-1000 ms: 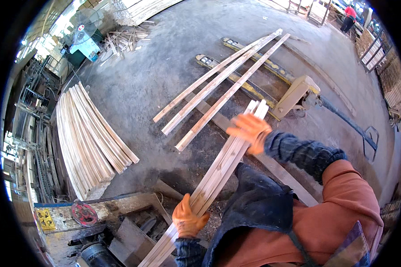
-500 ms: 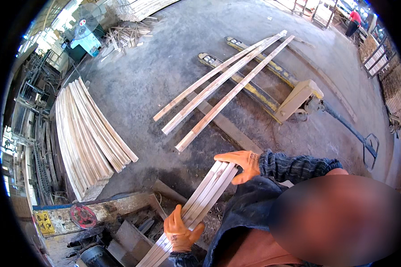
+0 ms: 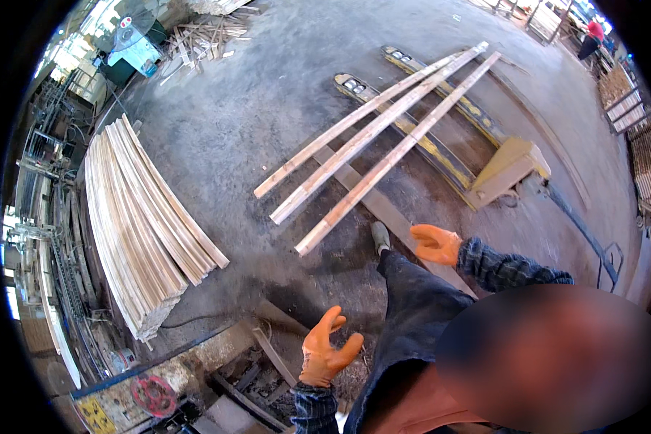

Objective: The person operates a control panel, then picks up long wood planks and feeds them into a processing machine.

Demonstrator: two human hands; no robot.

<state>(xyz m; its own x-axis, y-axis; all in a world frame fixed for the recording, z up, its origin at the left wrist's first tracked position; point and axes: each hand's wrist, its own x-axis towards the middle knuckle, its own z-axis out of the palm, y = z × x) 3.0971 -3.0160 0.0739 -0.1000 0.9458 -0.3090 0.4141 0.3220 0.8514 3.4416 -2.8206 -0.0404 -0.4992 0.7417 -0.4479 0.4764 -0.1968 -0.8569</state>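
Observation:
Both of my hands wear orange gloves and hold nothing. My left hand is raised at lower centre, thumb and fingers spread, above the worn machine's edge. To the right, my right hand reaches out over the floor near a long board, its fingers stretched and apart from anything. Beyond it, three long wooden strips lie across the forks of a yellow pallet jack. The stack of pale wooden strips rests at the left, away from both hands.
A worn machine with a red handwheel stands at lower left. The pallet jack's handle extends right. A flat board lies under the strips. My shoe is beside it. Scrap wood and a fan are far left; a person is far right.
The bundle of wooden strips that both hands gripped has left them and is out of sight. My hands have opened and shifted rightward. The view has turned a little, and my shoe now shows.

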